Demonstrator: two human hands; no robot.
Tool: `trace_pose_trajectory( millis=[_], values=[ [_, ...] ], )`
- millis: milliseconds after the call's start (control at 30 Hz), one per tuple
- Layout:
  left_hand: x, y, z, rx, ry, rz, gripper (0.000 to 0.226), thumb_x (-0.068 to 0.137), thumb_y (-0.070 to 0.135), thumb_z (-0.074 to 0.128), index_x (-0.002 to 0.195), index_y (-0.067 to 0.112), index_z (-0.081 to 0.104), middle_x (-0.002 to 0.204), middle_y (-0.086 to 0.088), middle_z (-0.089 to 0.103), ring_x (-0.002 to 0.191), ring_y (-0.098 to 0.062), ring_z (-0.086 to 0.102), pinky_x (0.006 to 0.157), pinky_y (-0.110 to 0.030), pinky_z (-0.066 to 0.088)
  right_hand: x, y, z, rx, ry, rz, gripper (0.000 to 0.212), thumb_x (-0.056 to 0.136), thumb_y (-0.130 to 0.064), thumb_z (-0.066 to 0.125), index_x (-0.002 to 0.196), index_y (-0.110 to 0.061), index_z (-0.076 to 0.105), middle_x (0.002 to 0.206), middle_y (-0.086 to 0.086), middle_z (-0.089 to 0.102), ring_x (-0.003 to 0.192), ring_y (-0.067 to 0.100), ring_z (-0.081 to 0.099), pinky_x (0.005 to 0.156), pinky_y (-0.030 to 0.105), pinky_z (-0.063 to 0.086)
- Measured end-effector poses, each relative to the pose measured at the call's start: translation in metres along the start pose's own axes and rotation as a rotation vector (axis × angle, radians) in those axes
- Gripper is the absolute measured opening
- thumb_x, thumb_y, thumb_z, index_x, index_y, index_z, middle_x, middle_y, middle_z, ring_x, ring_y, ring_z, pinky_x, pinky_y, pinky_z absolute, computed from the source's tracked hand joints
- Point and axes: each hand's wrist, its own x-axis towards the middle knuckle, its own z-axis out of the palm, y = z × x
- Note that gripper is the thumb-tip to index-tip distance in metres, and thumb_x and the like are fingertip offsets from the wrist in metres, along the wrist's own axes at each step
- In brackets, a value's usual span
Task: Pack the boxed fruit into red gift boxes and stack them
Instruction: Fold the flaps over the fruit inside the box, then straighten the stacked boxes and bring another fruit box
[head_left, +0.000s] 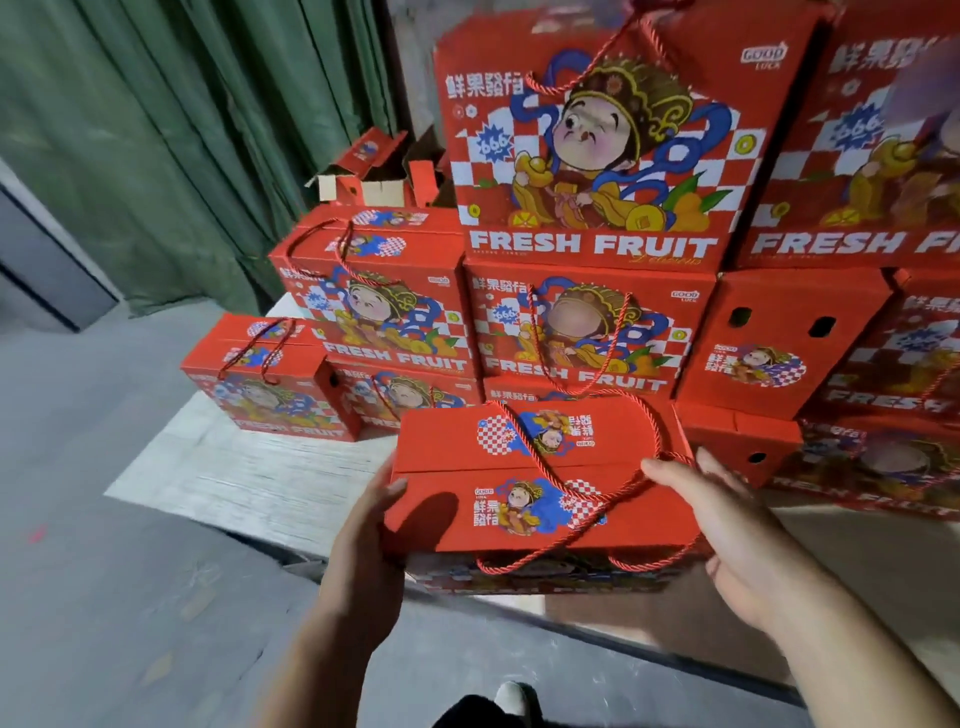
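Observation:
A closed red gift box (540, 478) with red rope handles lying across its lid is carried between my two hands, low in front of the stack. My left hand (371, 530) presses flat against its left end with straight fingers. My right hand (727, 530) holds its right end, thumb on the lid edge near the rope. Behind it rises a stack of red gift boxes (587, 156) printed FRESH FRUIT, several layers high.
A white sheet (249, 467) on the grey floor bears the stack. Green curtains (182, 130) hang at the back left. An open, unfolded red carton (374, 171) sits behind the stack. More stacked boxes (872, 312) fill the right. My shoe (511, 699) shows at the bottom.

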Motion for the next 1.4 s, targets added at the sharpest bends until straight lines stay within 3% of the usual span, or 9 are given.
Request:
trace_pose_trajectory(
  millis=[100, 300, 400, 467, 667, 867, 1067, 1200, 1400],
  values=[
    [-0.012, 0.047, -0.022, 0.043, 0.097, 0.116, 0.046, 0.102, 0.009, 0.047, 0.14, 0.028, 0.064, 0.129, 0.009, 0.074, 0.118, -0.01, 0.07, 0.096, -0.03, 0.056, -0.003, -0.025, 0.039, 0.013, -0.085, -0.132, 0.041, 0.074, -0.045, 0.076, 0.11, -0.059, 0.065, 0.103, -0.032, 0.073, 0.092, -0.009, 0.069, 0.085, 0.031, 0.048],
    [-0.023, 0.136, -0.056, 0.004, 0.151, 0.264, 0.06, 0.079, 0.011, 0.054, 0.133, 0.029, 0.07, 0.122, -0.005, 0.077, 0.093, -0.022, 0.077, 0.068, -0.028, 0.061, -0.017, -0.064, 0.105, -0.08, -0.179, -0.416, 0.059, 0.07, -0.044, 0.07, 0.126, -0.054, 0.052, 0.106, -0.053, 0.059, 0.098, -0.03, 0.054, 0.072, -0.003, 0.042],
    [-0.02, 0.171, -0.075, 0.038, 0.157, 0.304, 0.07, 0.073, 0.01, 0.059, 0.141, 0.027, 0.064, 0.131, -0.008, 0.073, 0.103, -0.026, 0.074, 0.081, -0.038, 0.061, -0.028, -0.086, 0.133, -0.191, -0.265, -0.6, 0.077, 0.077, -0.045, 0.075, 0.146, -0.055, 0.043, 0.143, -0.044, 0.045, 0.133, -0.019, 0.041, 0.108, 0.021, 0.035],
    [-0.012, 0.198, -0.086, 0.078, 0.134, 0.351, 0.071, 0.075, 0.011, 0.061, 0.144, 0.026, 0.062, 0.135, -0.011, 0.071, 0.108, -0.028, 0.072, 0.083, -0.037, 0.062, -0.033, -0.105, 0.153, -0.258, -0.286, -0.659, 0.08, 0.078, -0.046, 0.08, 0.147, -0.057, 0.041, 0.147, -0.032, 0.05, 0.135, -0.008, 0.048, 0.107, 0.039, 0.041],
    [0.038, 0.311, -0.108, 0.076, -0.018, 0.576, 0.059, 0.085, 0.006, 0.067, 0.143, 0.014, 0.059, 0.105, -0.002, 0.08, 0.08, -0.009, 0.076, 0.065, -0.022, 0.06, -0.034, -0.182, 0.223, -0.313, -0.002, -0.866, 0.065, 0.056, -0.085, 0.079, 0.115, -0.075, 0.055, 0.117, -0.048, 0.06, 0.112, -0.024, 0.055, 0.093, 0.022, 0.049],
    [0.146, 0.384, -0.113, 0.077, -0.264, 0.593, 0.024, 0.092, 0.015, 0.068, 0.116, 0.019, 0.066, 0.094, -0.002, 0.079, 0.075, -0.012, 0.075, 0.064, -0.029, 0.06, 0.022, -0.251, 0.268, -0.211, 0.262, -0.935, 0.091, 0.056, -0.08, 0.085, 0.137, -0.053, 0.055, 0.126, -0.025, 0.069, 0.116, 0.002, 0.067, 0.097, 0.045, 0.052],
    [0.253, 0.357, -0.11, 0.16, -0.26, 0.419, 0.066, 0.101, 0.032, 0.071, 0.157, 0.013, 0.041, 0.133, -0.011, 0.071, 0.108, -0.024, 0.074, 0.095, -0.051, 0.06, 0.092, -0.24, 0.303, -0.358, 0.518, -0.935, 0.052, 0.093, -0.032, 0.076, 0.141, -0.02, 0.06, 0.128, -0.011, 0.063, 0.115, 0.005, 0.061, 0.107, 0.036, 0.051],
    [0.279, 0.346, -0.117, 0.198, -0.265, 0.453, 0.107, 0.076, 0.067, 0.084, 0.162, 0.027, 0.031, 0.137, -0.004, 0.069, 0.119, -0.022, 0.072, 0.101, -0.052, 0.058, 0.107, -0.226, 0.314, -0.491, 0.58, -0.979, 0.037, 0.105, -0.032, 0.056, 0.14, -0.021, 0.053, 0.133, -0.008, 0.054, 0.119, 0.004, 0.052, 0.1, 0.019, 0.046],
    [0.295, 0.299, -0.135, 0.271, -0.414, 0.517, 0.075, 0.089, 0.014, 0.085, 0.146, 0.017, 0.037, 0.127, -0.004, 0.074, 0.117, -0.023, 0.073, 0.084, -0.037, 0.064, 0.112, -0.207, 0.333, -0.827, 0.864, -0.965, 0.044, 0.101, -0.028, 0.057, 0.144, -0.027, 0.049, 0.156, 0.021, 0.017, 0.143, 0.038, 0.019, 0.121, 0.038, 0.012]
  ],
)
